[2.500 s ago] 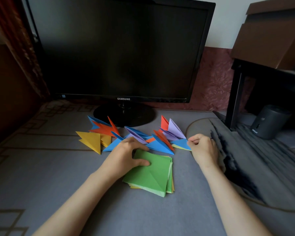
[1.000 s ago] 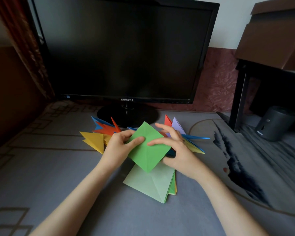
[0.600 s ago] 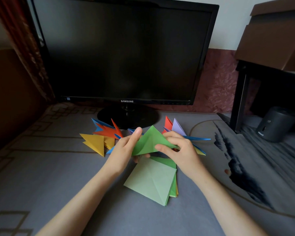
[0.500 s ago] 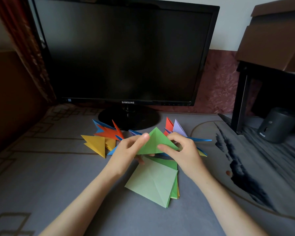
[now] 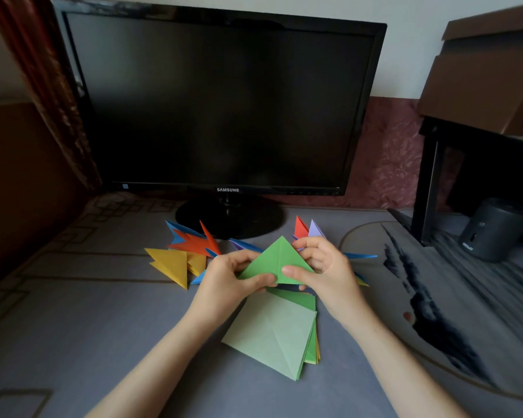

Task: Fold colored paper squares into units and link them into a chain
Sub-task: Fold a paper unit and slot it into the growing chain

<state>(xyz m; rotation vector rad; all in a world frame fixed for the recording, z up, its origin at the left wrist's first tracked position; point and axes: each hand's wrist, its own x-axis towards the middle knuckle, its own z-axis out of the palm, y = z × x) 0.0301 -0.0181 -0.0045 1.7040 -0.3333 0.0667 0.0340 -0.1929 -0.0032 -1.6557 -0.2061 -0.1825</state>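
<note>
A green paper [image 5: 277, 260], folded into a triangle with its tip pointing up, is held above the table. My left hand [image 5: 227, 279] pinches its lower left edge with thumb on top. My right hand [image 5: 323, 270] pinches its lower right edge the same way. Below them lies a stack of paper squares [image 5: 272, 333], light green on top, with green and yellow sheets under it. Behind my hands lie several folded units: yellow [image 5: 169, 262], orange [image 5: 194, 241], blue [image 5: 175, 227], red [image 5: 300, 227] and purple [image 5: 316, 229].
A black monitor [image 5: 224, 101] stands on its round foot [image 5: 230, 217] just behind the folded units. A dark table leg [image 5: 426, 188] and a grey cylindrical speaker [image 5: 492, 230] stand at the right, under a brown cardboard box [image 5: 486, 73]. A grey patterned cloth [image 5: 88, 327] covers the table.
My left hand lifted the top green sheet off the stack, and both hands folded it corner to corner into a triangle. The light green sheet is now on top of the stack.
</note>
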